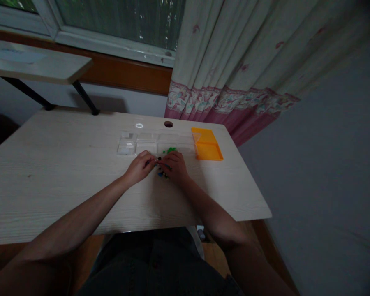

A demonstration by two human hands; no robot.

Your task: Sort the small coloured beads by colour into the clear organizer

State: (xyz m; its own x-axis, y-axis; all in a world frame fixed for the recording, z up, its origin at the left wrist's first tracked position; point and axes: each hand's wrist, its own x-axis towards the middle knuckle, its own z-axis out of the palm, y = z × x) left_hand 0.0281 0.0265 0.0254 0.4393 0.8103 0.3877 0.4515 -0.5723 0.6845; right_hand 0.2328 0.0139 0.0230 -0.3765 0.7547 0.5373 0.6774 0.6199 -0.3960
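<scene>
My left hand (141,167) and my right hand (175,167) meet fingertip to fingertip over the desk, both with fingers pinched. Between them shows a small dark piece (159,158), too small to name; which hand grips it I cannot tell. Under my right hand lie several small blue, black and yellowish pieces (163,174), partly covered by it. Just beyond the hands stands a clear plastic compartment box (147,147). Small green pieces (172,150) are in one of its near compartments, behind my right fingers.
An orange two-part tray (209,144) lies at the box's right end. The pale wooden desk (80,172) has a round cable hole (168,124) near its back edge. A raised shelf (40,61) stands at the back left. A curtain (234,78) hangs behind, and a wall (320,164) rises on the right.
</scene>
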